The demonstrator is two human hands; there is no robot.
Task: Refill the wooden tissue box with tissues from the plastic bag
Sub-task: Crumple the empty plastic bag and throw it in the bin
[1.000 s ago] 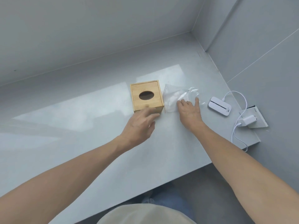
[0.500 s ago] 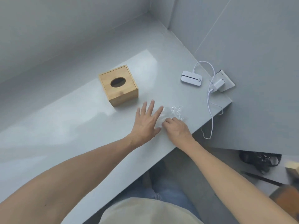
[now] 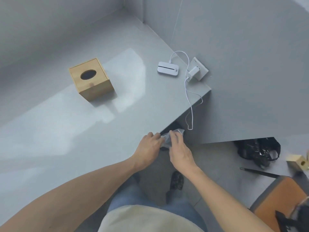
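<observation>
The wooden tissue box (image 3: 91, 79) stands upright on the grey counter (image 3: 66, 131), its dark oval opening facing up with no tissue showing. The clear plastic bag (image 3: 167, 138) is crumpled at the counter's front edge, partly off it. My left hand (image 3: 148, 149) and my right hand (image 3: 179, 150) both grip the bag, one on each side, well in front and to the right of the box. What the bag holds is hidden by my fingers.
A white device (image 3: 168, 69) lies at the counter's far right, its white cable (image 3: 189, 101) running to a charger (image 3: 194, 72) in a wall socket and hanging over the edge. On the floor lie a black bag (image 3: 258, 151), a pen (image 3: 259, 172) and a wooden stool (image 3: 280, 203).
Both hands drew the plastic bag from beside the box back to the counter's front edge and bunched it between them. The view swung right, showing the floor.
</observation>
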